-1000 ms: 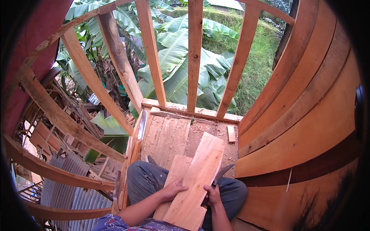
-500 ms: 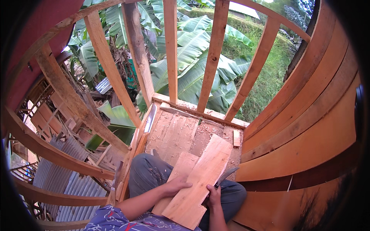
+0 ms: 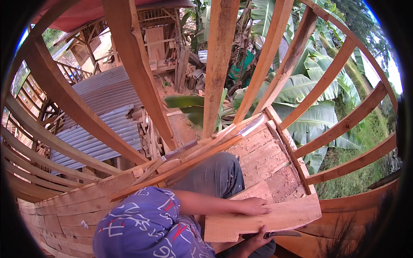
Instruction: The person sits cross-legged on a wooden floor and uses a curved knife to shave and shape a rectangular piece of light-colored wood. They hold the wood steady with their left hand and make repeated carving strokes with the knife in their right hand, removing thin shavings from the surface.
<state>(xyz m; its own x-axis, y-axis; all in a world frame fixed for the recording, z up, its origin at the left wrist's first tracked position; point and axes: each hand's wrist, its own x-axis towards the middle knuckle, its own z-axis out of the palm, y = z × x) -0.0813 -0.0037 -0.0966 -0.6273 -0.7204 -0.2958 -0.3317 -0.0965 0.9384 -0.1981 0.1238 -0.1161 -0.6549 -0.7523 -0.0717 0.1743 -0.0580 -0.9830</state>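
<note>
A light wooden board [image 3: 297, 210] with a notch in its near edge lies across my lap. My left hand [image 3: 254, 206] grips its far edge, thumb resting on the upper face; the fingers underneath are hidden. Below the near edge, my right hand [image 3: 259, 239] is closed around the dark handle of a knife. The curved grey knife blade [image 3: 284, 234] points to the right, just beneath the board. Another wooden board [image 3: 254, 191] sits partly covered behind the first one.
Wood shavings litter the plank floor [image 3: 262, 157]. Upright wooden slats [image 3: 221, 64] form a railing around me. Loose timber strips [image 3: 185, 165] lie along the left edge. Beyond are corrugated metal sheets [image 3: 97, 137], banana leaves [image 3: 309, 118] and a wooden shed.
My view has swung to the left, bringing the shed and metal sheets further in. Both hands keep their hold on the board and the knife.
</note>
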